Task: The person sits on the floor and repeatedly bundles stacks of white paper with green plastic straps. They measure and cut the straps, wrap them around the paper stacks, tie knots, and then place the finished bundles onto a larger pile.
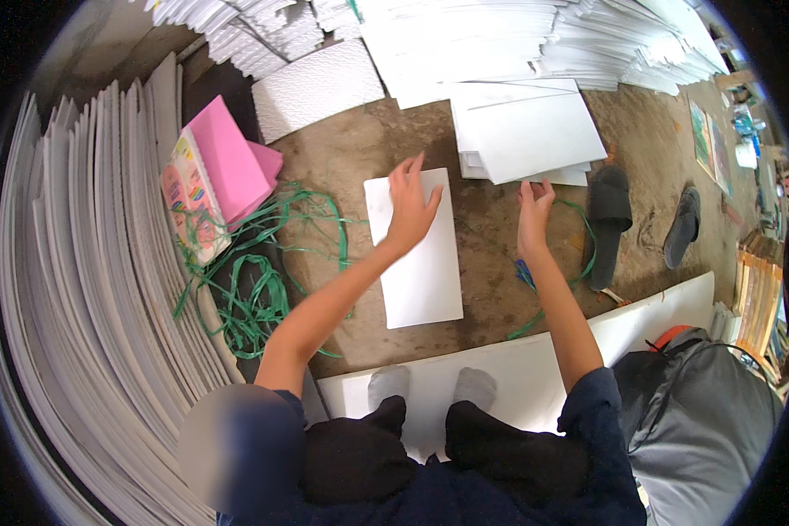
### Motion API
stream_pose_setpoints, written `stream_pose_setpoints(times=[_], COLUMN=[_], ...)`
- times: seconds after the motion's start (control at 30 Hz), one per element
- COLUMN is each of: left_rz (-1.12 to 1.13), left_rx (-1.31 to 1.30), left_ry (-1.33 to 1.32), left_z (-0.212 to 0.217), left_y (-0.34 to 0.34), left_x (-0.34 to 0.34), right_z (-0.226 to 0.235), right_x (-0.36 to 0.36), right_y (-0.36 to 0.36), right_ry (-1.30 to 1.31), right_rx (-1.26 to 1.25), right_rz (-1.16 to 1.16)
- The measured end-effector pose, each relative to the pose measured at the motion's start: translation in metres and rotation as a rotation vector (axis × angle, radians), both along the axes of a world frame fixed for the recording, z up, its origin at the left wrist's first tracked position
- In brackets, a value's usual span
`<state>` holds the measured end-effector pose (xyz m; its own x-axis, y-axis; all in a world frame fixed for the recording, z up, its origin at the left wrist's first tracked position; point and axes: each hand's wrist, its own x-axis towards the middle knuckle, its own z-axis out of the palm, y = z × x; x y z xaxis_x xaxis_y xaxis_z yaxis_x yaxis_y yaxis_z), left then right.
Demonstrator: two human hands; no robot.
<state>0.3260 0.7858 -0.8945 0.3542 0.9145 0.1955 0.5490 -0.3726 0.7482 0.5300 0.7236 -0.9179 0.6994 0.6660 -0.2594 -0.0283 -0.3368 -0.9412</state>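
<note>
A white rectangular board (422, 272) lies lengthwise on the brown floor in front of me. My left hand (410, 209) is over its far half, fingers spread and holding nothing. Whether the palm touches the board I cannot tell. To the right and farther off is a loose stack of white sheets (535, 131), its pieces unevenly overlapped. My right hand (535, 215) is at the near edge of this stack, fingertips bent onto the edge of a white sheet. A small blue object (524, 273) sits beside my right wrist, partly hidden.
Tangled green plastic twine (254, 294) and pink sheets (228, 162) lie left, beside tall upright stacks of white boards (88, 245). More white stacks (465, 44) stand at the back. Black slippers (608, 228) are on the right, a grey bag (710, 421) near right. My feet rest on a white panel (535, 359).
</note>
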Motion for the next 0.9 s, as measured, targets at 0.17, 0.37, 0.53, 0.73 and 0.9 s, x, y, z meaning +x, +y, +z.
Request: stream_pose_setpoints(times=[0.17, 0.37, 0.53, 0.73, 0.9], left_rz=[0.15, 0.009, -0.546, -0.046, -0.101], left_rx=[-0.409, -0.854, -1.146, -0.908, -0.605], left_ry=[-0.139, -0.332, -0.206, -0.557, -0.45], left_z=[-0.02, 0.005, 0.02, 0.042, 0.085], left_y=[0.065, 0.033, -0.033, -0.001, -0.012], left_x=[0.065, 0.077, 0.035, -0.021, -0.024], right_z=[0.04, 0.029, 0.034, 0.056, 0.067], right_x=[-0.004, 0.019, 0.029, -0.002, -0.059], right_y=[0.022, 0.021, -0.008, -0.072, -0.083], right_ry=[0.465, 0.589, 0.517, 0.316, -0.002], right_rx=[0.223, 0.252, 0.192, 0.127, 0.165], right_rz=[-0.107, -0.144, -0.063, 0.237, 0.526])
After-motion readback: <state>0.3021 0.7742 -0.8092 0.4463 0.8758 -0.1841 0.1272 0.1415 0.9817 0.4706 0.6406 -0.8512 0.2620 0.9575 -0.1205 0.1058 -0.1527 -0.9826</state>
